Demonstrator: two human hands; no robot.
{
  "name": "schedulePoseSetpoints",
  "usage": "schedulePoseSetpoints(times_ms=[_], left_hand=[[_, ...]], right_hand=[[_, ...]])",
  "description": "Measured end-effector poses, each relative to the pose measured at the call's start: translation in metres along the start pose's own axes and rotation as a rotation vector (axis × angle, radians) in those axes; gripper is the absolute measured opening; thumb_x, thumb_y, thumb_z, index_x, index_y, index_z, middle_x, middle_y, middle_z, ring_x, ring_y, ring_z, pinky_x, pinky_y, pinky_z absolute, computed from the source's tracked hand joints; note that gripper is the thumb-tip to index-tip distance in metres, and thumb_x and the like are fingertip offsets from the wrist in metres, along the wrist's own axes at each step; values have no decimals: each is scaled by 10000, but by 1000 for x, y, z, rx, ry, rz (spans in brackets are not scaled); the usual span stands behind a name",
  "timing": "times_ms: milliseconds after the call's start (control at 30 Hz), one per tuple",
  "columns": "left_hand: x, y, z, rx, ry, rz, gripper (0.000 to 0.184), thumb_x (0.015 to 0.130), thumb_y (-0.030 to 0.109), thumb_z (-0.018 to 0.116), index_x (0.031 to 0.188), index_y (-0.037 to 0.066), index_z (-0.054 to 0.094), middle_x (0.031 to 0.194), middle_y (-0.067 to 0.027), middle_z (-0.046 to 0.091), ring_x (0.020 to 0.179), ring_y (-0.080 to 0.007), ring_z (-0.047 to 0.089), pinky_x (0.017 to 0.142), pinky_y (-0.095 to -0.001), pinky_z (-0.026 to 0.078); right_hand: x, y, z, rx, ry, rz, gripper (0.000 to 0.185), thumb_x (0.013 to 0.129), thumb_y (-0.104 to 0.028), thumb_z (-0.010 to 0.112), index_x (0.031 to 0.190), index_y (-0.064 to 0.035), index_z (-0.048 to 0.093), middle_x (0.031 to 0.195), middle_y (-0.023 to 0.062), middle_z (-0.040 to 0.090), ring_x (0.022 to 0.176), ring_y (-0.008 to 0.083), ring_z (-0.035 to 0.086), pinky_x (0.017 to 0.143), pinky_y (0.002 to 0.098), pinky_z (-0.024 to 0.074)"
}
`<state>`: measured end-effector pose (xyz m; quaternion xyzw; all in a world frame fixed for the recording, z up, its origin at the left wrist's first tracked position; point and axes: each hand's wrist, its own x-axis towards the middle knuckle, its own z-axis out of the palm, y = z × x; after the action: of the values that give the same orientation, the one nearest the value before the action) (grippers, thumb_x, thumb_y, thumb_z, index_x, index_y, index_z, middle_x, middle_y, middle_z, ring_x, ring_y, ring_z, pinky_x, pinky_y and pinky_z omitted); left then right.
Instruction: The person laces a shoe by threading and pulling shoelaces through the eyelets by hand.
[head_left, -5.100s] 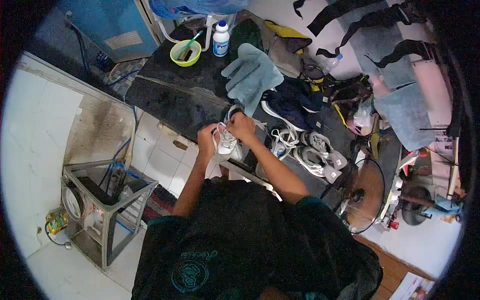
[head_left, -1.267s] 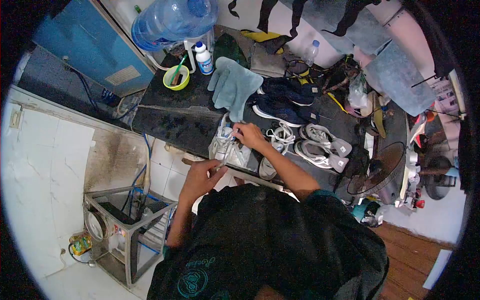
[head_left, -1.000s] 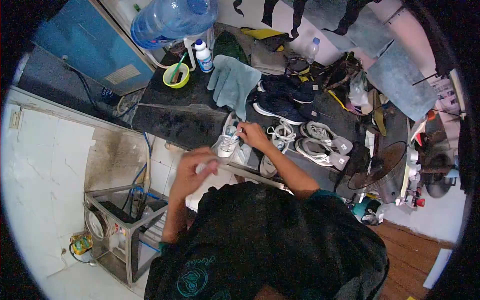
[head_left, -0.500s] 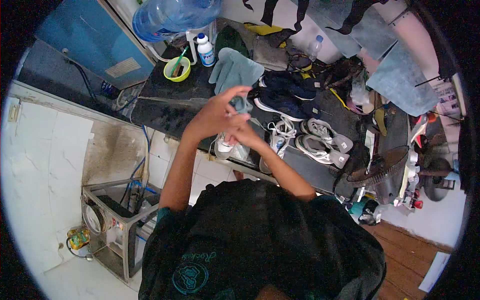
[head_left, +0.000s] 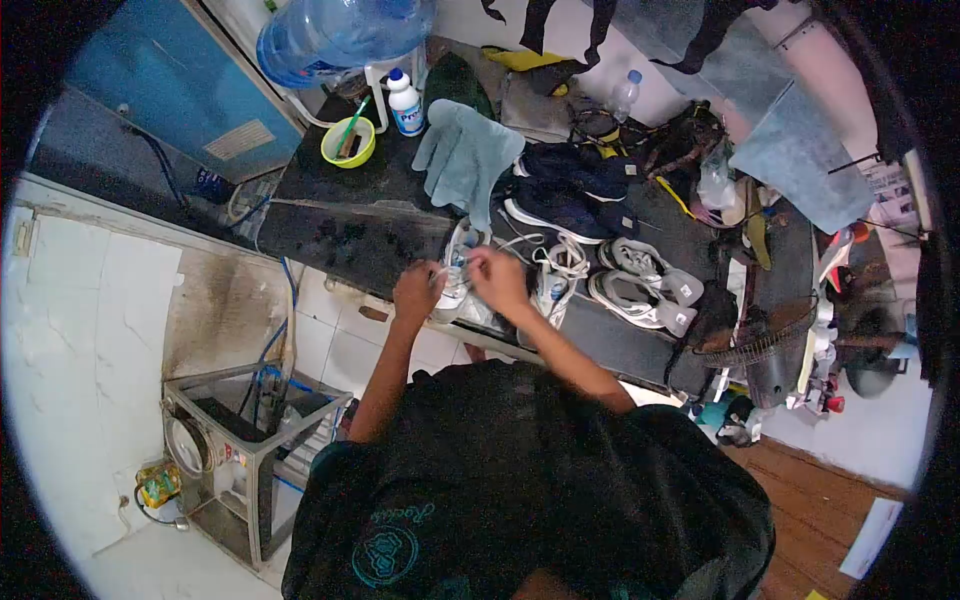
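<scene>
A white sneaker (head_left: 462, 292) stands near the front edge of the dark bench, between my two hands. My left hand (head_left: 416, 292) is on its left side, fingers pinched on a pale shoelace. On the other side, my right hand (head_left: 499, 281) is closed in a pinch at the laces too, somewhat blurred. The thin lace itself is hard to make out. Just right of my right hand lies another white sneaker (head_left: 556, 280) with loose laces. A grey-blue cloth (head_left: 465, 155) lies behind the sneaker.
Dark navy shoes (head_left: 565, 200) and a grey-white pair (head_left: 640, 288) sit to the right on the bench (head_left: 340, 235). A yellow-green bowl (head_left: 366, 152) with a brush and a white bottle (head_left: 406, 105) stand at the back left. A fan (head_left: 765, 350) is at the far right.
Both hands have come down from above the sneaker, where they crossed, and moved apart to either side of its laces. More of the sneaker now shows.
</scene>
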<state>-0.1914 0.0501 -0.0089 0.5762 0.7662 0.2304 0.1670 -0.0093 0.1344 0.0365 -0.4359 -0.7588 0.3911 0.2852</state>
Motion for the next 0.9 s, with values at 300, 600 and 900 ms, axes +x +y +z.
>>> schedulePoseSetpoints(times_ms=[300,600,900], left_hand=[[-11,29,-26,-201,-201,116,298,893,324,651,831,43,730,812,-196,697,760,-377,691,703,-462,544],[20,7,8,-73,5,-194,329,757,375,805,889,74,794,828,-152,744,777,-302,739,731,-380,580],[23,-11,9,-216,-47,-197,337,756,408,759,893,102,794,817,-151,738,773,-300,741,717,-384,576]], right_hand=[[19,-18,3,-332,-345,37,266,826,-232,721,1054,-98,692,837,205,709,854,399,701,771,503,549],[21,18,25,-331,-322,37,212,809,-227,713,965,-84,723,839,189,718,834,392,706,766,482,556],[22,24,29,-288,-275,49,166,796,-218,707,881,-79,738,835,200,718,836,399,702,787,473,559]])
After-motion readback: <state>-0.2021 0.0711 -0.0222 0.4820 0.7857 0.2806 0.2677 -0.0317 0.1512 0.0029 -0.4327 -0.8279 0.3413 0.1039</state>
